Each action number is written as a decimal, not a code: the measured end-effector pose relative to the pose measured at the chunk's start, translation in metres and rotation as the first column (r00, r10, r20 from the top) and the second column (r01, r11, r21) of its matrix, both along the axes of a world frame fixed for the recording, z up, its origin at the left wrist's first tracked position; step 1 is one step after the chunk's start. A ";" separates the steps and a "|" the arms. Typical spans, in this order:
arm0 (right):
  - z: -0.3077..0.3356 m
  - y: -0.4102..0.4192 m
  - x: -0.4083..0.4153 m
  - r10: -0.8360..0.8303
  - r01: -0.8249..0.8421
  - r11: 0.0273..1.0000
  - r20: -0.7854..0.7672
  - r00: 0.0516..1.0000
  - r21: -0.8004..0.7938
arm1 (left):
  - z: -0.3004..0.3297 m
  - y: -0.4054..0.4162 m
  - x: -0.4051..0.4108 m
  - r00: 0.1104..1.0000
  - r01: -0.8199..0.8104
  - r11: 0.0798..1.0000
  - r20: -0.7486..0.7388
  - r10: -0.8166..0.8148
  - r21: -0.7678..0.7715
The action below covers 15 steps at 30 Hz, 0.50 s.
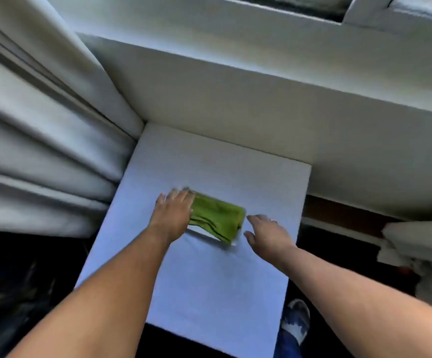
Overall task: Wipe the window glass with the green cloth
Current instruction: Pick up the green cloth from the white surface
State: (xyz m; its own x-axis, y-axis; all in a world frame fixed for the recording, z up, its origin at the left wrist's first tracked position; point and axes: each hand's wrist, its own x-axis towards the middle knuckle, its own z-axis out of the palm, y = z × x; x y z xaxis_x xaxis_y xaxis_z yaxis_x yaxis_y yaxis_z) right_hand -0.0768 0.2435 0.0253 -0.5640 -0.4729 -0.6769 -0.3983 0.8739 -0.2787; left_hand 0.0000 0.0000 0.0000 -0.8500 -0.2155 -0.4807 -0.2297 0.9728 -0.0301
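Green cloth (216,218): folded on white surface (209,293), lies between hands, long axis running hand to hand. Left hand (174,213) spread flat, touching its end, nearer. Right hand (267,235) open, empty, just beside other end.

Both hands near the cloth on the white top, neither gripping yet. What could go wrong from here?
1. The green cloth lies folded; the left hand covers only its left end, so a lift may unfold it or drop it.
2. The right hand is open beside the cloth, not touching; a hasty reach could push it along the white surface toward an edge.
3. The curtain hangs close on the left and could snag the arm going up to the window.
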 end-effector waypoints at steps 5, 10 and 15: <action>-0.070 -0.058 -0.012 -0.015 0.020 0.998 -0.100 0.995 0.056 | -0.058 -0.026 -0.021 0.995 0.098 0.995 -0.025 -0.099 -0.032; -0.100 -0.073 -0.012 -0.015 0.045 0.988 -0.197 0.980 0.147 | -0.080 -0.040 -0.028 0.994 0.087 0.990 -0.060 -0.094 -0.109; -0.107 -0.079 -0.022 -0.062 0.091 0.980 -0.163 0.985 0.177 | -0.078 -0.048 -0.040 0.999 -0.023 1.000 -0.030 0.024 0.019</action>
